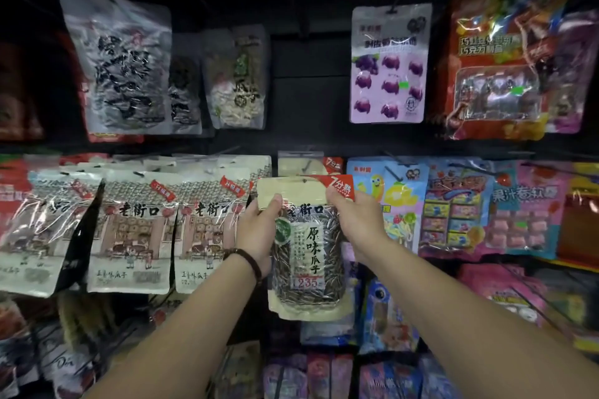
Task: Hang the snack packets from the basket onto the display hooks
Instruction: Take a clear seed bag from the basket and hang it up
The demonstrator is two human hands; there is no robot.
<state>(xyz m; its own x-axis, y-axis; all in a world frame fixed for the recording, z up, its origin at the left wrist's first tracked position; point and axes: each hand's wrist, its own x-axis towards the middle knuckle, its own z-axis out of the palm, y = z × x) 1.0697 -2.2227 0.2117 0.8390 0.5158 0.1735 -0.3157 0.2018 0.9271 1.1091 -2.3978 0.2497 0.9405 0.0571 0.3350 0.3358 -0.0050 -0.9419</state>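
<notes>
A cream sunflower-seed packet (pixel 308 256) with a clear window and a red corner tag is held up against the middle row of the display. My left hand (pixel 259 230) grips its upper left edge, and my right hand (pixel 356 220) pinches its upper right corner by the red tag. The packet's hang hole sits just below a black hook (pixel 306 167) that carries a matching packet (pixel 299 165) behind. The basket is out of view.
Matching cream seed packets (pixel 136 230) hang in rows to the left. Purple candy bag (pixel 390 65) and a red chocolate bag (pixel 492 68) hang above right; colourful candy packs (pixel 453 207) hang at right. Bare black hooks (pixel 295 3) stick out top centre.
</notes>
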